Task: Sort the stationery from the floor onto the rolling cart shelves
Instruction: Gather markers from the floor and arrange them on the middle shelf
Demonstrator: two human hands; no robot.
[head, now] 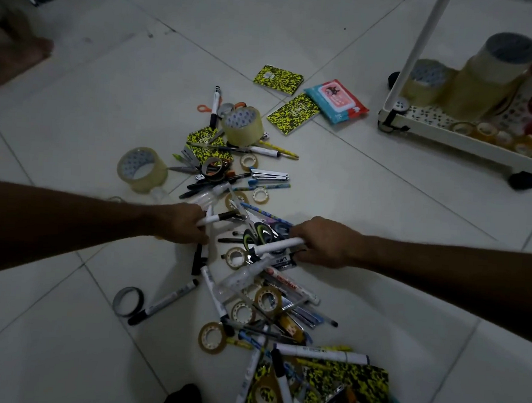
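Head view: you grip a marker in each hand over the pile at frame centre.
Your left hand (185,224) grasps one marker (218,217), your right hand (324,243) another marker (276,245); lifting could snag the scissors (256,233) beneath. Two large tape rolls (142,169) remain on the floor; the cart (461,141) sits upper right.

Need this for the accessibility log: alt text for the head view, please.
Two bare hands reach into a scattered pile of stationery on a tiled floor, the left hand and the right hand each gripping a white marker. A white rolling cart holding tape rolls stands at upper right.
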